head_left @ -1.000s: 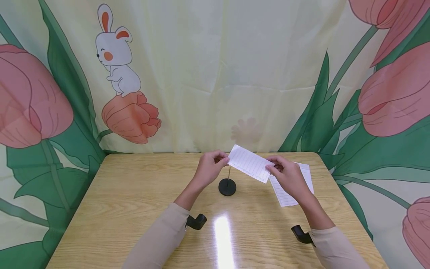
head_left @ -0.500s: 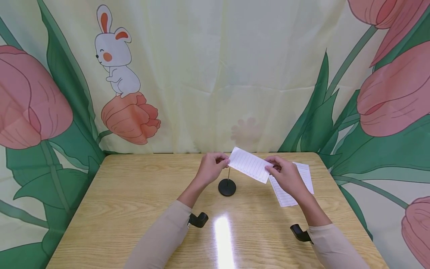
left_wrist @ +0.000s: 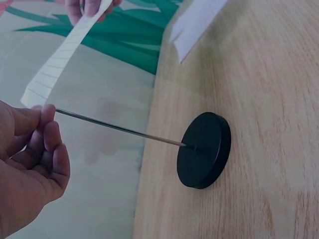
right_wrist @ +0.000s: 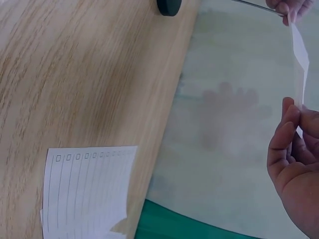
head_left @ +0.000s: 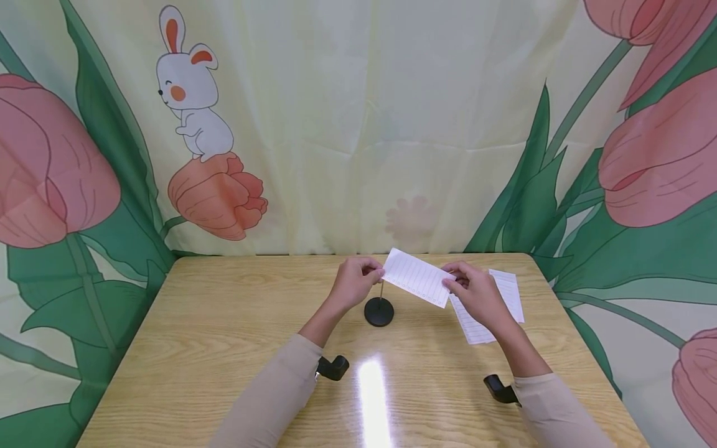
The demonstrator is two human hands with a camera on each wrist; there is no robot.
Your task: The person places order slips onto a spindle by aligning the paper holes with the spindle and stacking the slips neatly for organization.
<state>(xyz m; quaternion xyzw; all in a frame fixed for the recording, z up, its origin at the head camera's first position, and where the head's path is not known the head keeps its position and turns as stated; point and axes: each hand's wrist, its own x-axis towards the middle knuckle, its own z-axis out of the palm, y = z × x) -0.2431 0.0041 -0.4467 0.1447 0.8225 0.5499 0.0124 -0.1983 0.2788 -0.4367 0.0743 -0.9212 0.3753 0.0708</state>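
A lined paper slip (head_left: 419, 278) with a row of small checkboxes is held up above the table, tilted down to the right. My left hand (head_left: 354, 281) pinches its left corner between thumb and fingers. My right hand (head_left: 475, 292) grips the slip's right end. Below the left hand stands a bill spike with a round black base (head_left: 379, 312) and a thin metal rod (left_wrist: 119, 129). The rod's top end meets the left fingertips (left_wrist: 47, 113) at the paper's corner; whether it pierces the slip is hidden.
More lined paper slips (right_wrist: 87, 194) lie overlapping on the wooden table (head_left: 224, 336), partly under the right hand in the head view. A curtain (head_left: 336, 124) printed with tulips and a rabbit hangs behind the table's far edge. Black wrist-camera mounts (head_left: 333, 368) stick out at both sleeves.
My left hand has shifted slightly down and to the right, and the slip's left corner has sunk a little with it. The right hand and the spike's base look nearly unmoved.
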